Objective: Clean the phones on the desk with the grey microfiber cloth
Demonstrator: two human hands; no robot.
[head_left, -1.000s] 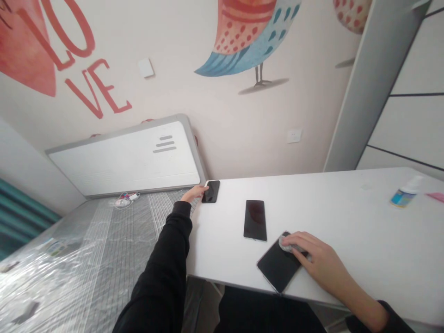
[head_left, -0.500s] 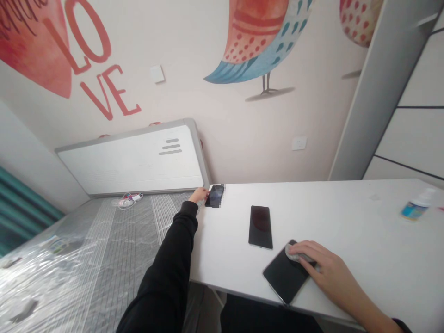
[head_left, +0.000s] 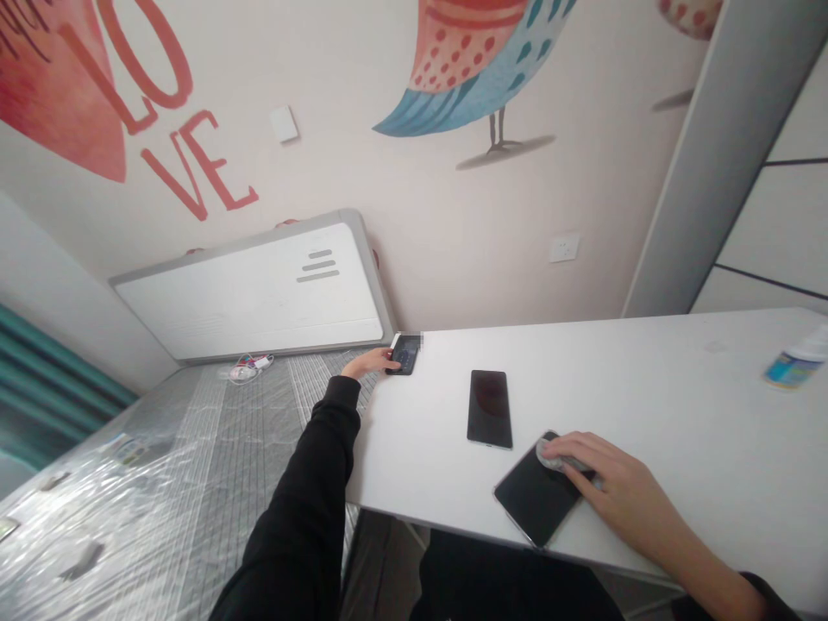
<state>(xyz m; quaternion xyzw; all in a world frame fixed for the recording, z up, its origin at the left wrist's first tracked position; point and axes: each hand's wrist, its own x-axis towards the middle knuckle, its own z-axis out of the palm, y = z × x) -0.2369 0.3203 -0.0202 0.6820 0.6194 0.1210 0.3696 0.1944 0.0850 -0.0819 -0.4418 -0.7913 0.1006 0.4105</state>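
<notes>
My left hand [head_left: 377, 361] is at a dark phone [head_left: 405, 355] on the far left corner of the table [head_left: 621, 388]. Its thumb lies over the lit screen, and the other fingers are at the phone's left edge, partly hidden. With bent fingers, my right hand [head_left: 611, 483] presses a crumpled whitish cloth [head_left: 549, 454] onto the upper part of a black tablet [head_left: 538, 500]. The tablet lies at an angle near the front edge, with a clear rim around it. Between the two hands lies a dark phone-like device [head_left: 490, 409], screen up and untouched.
A white bottle with a blue label [head_left: 794, 360] stands at the table's right. To the left is a bed [head_left: 213, 448] under clear plastic, with a tangled white cable [head_left: 249, 369] near its headboard [head_left: 252, 297]. A painted wall [head_left: 466, 241] rises behind.
My left thumb has moved from the phone's left edge onto its screen, which now shows more light. My right hand stays on the tablet with the cloth. The view has shifted slightly.
</notes>
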